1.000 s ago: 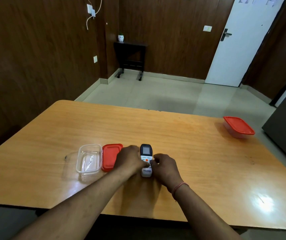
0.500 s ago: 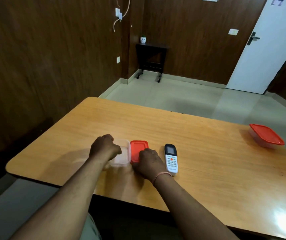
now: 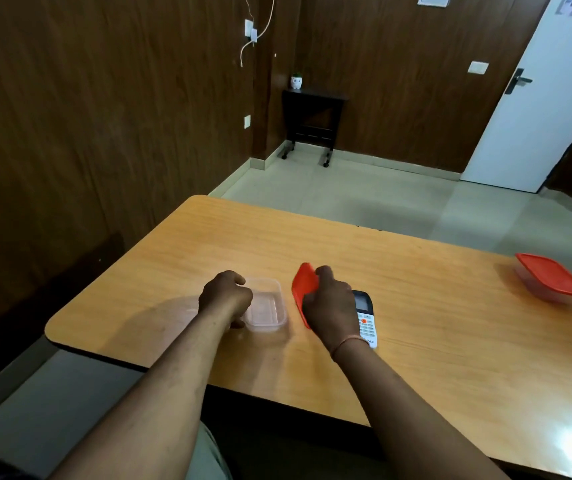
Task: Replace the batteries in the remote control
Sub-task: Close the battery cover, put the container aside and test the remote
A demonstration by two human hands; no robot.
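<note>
A white remote control (image 3: 366, 318) with a dark screen lies face up on the wooden table (image 3: 433, 323), partly behind my right wrist. My right hand (image 3: 328, 303) grips a red lid (image 3: 303, 289) and holds it tilted up on its edge, just left of the remote. My left hand (image 3: 225, 296) holds the left side of a small clear plastic box (image 3: 267, 306) that stands open on the table. I cannot tell what lies inside the box. No batteries show.
A second clear box with a red lid (image 3: 551, 280) stands at the table's far right. The table's left corner and near edge are close to my arms. Beyond are a tiled floor, a dark side table (image 3: 314, 123) and a white door (image 3: 527, 109).
Both hands left the remote. The left hand moved to the clear box, the right took the red lid and tipped it up off the table. My view swung left.
</note>
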